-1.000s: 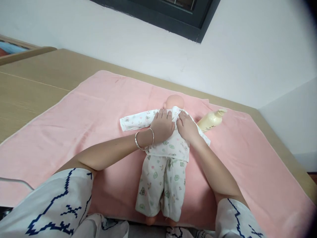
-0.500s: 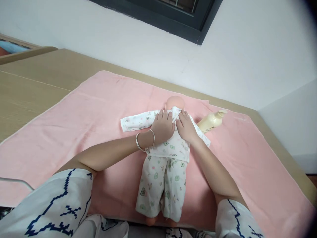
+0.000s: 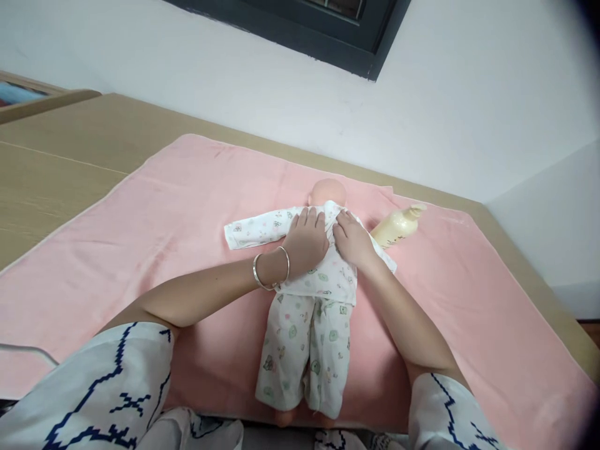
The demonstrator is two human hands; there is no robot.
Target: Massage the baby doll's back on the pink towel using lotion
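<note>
A baby doll lies on a pink mat, its head toward the wall and its feet toward me. It wears a white printed top and matching trousers. Flat on the left of the doll's upper body rests my left hand, fingers stretched out and a bracelet at the wrist. My right hand lies on the right of the upper body, its fingers extended. Both palms are hidden against the cloth. The left sleeve points out sideways; the right sleeve is partly covered by my hand.
A cream pump bottle lies tilted on the mat, right of the doll's shoulder. Wooden table surface borders the mat. Behind it rises a white wall with a dark window frame. A white cable runs at the left edge.
The whole view has shifted slightly. Both hands stay on the doll's upper body, with no clear change in their pose.
</note>
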